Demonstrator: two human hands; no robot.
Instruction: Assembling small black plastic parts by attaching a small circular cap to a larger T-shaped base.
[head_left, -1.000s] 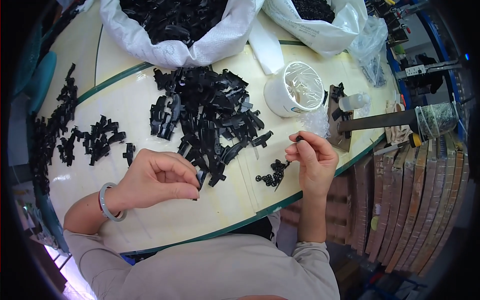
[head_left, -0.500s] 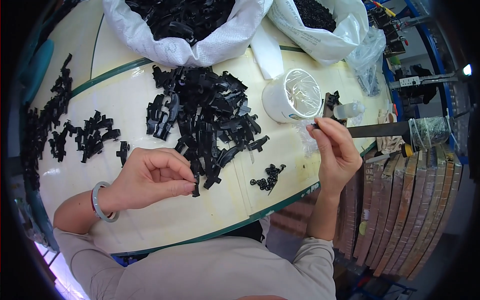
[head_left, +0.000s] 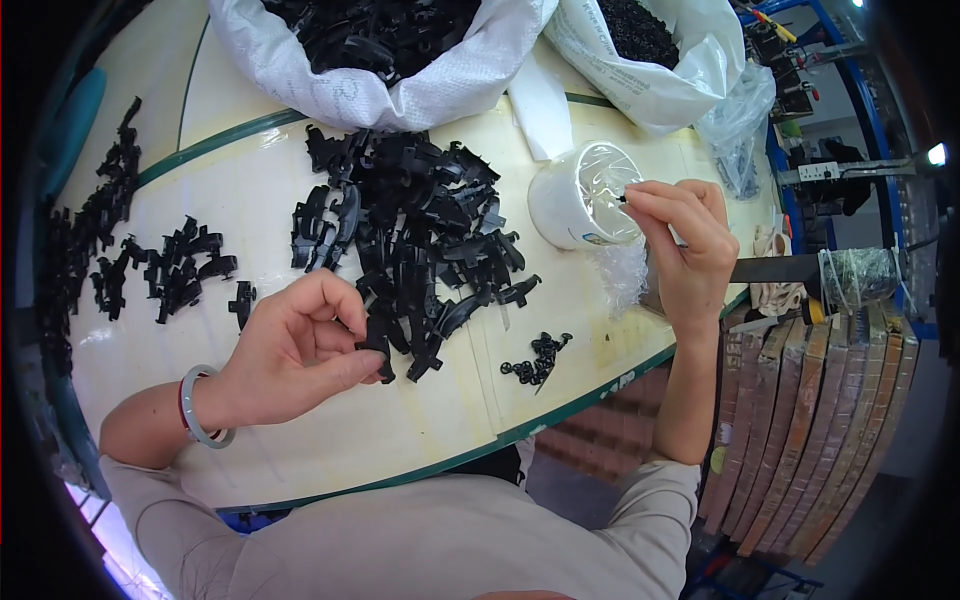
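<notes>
My left hand (head_left: 295, 355) is closed on a black plastic part (head_left: 378, 345) at the near edge of a large heap of similar black plastic parts (head_left: 400, 215). Raised beside the white tub (head_left: 560, 212), my right hand (head_left: 690, 240) pinches a small black piece (head_left: 622, 199) between thumb and fingertips. Clear plastic film lines the tub's opening. Several small round black pieces (head_left: 537, 362) lie on the table between my hands. Left of the heap sit smaller groups of black parts (head_left: 182, 268), with a single black part (head_left: 242, 303) close to my left hand.
At the back stands a white woven sack (head_left: 375, 108) of black parts, and a second white sack (head_left: 690, 90) of small black pieces is to its right. A dark bar (head_left: 770, 270) juts in from the right. Stacked boards (head_left: 810, 430) stand beyond the table's green edge (head_left: 560, 408).
My right hand has moved up and slightly right with the small black piece, now beside the tub's opening. My left hand has shifted slightly, still gripping the black part.
</notes>
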